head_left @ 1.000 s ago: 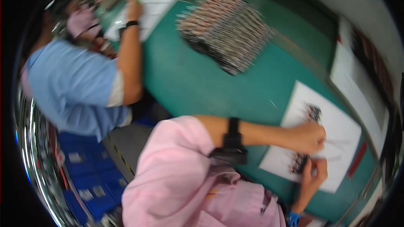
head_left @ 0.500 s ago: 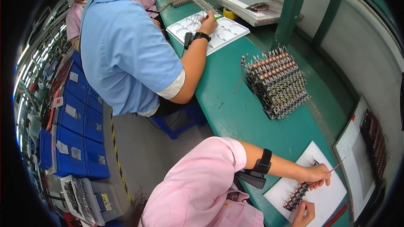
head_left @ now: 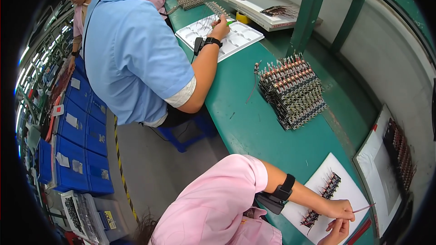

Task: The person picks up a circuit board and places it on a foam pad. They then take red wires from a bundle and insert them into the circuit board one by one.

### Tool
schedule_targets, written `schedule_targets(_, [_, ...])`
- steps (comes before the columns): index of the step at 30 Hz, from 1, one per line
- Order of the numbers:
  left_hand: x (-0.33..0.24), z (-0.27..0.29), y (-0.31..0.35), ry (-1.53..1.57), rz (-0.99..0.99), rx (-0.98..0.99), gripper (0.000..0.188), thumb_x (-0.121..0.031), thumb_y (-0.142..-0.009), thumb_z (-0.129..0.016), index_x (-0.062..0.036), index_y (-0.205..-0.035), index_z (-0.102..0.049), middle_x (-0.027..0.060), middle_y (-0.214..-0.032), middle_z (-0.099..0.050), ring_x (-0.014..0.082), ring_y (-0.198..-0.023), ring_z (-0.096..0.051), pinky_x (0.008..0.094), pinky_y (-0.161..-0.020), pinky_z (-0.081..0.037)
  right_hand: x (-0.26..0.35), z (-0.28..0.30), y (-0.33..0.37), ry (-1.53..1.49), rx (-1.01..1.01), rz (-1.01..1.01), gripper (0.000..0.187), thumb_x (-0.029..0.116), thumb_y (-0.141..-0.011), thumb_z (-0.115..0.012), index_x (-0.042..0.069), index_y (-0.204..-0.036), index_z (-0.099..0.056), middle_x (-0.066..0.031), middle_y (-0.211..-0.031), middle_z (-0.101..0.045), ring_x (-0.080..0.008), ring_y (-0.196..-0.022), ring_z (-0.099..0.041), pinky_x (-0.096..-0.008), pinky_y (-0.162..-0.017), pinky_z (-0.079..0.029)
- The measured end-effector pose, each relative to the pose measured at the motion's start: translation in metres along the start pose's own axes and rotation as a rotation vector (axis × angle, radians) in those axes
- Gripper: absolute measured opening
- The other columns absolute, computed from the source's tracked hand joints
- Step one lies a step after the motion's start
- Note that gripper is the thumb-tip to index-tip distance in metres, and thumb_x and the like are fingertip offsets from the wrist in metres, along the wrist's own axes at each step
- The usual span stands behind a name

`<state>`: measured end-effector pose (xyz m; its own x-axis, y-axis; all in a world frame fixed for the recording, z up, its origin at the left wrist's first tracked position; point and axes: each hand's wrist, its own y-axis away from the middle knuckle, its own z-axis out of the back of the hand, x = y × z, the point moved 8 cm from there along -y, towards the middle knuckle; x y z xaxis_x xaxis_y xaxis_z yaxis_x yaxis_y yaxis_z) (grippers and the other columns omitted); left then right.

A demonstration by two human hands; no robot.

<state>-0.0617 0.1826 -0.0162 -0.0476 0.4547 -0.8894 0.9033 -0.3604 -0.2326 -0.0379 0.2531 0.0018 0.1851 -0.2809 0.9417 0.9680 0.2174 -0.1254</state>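
Observation:
My left hand [head_left: 339, 209] is closed on a thin red wire [head_left: 364, 208], whose free end points to the right. My right hand [head_left: 337, 232] meets it from below, fingers bent and close to the left fingertips; what they pinch is hidden. Both hands are over a white board [head_left: 330, 165] on the green bench. On that board lies a row of small dark parts with fine wire leads [head_left: 332, 185]; my left wrist covers its middle, and its lower end [head_left: 310, 218] shows beside my forearm.
A stack of similar wired parts [head_left: 293, 91] stands farther along the bench [head_left: 240, 122]. A co-worker in blue [head_left: 136, 54] works over a white tray [head_left: 247, 41]. Dark red strips [head_left: 359, 232] lie beside my board. At right leans a framed panel [head_left: 373, 165]; blue bins [head_left: 72, 159] line the left.
My left hand has moved down from the row of parts to meet my right hand, still with the red wire. More of the row is uncovered. The view has shifted slightly.

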Motion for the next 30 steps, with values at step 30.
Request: schedule_targets(30, [-0.042,0.025,0.024,-0.873,-0.248,-0.04,0.029,-0.03,-0.072,-0.058,-0.0006,-0.073,-0.061,0.018,-0.068,-0.058,0.0262,-0.063,-0.057,0.0372,-0.056,-0.042,0.029,-0.017,-0.011,-0.162,0.085,0.033,0.011,0.01,-0.077,-0.051,0.0,-0.073,-0.049,-0.0092,-0.067,-0.05,-0.0179,-0.062,-0.047,-0.0287,-0.059,-0.039])
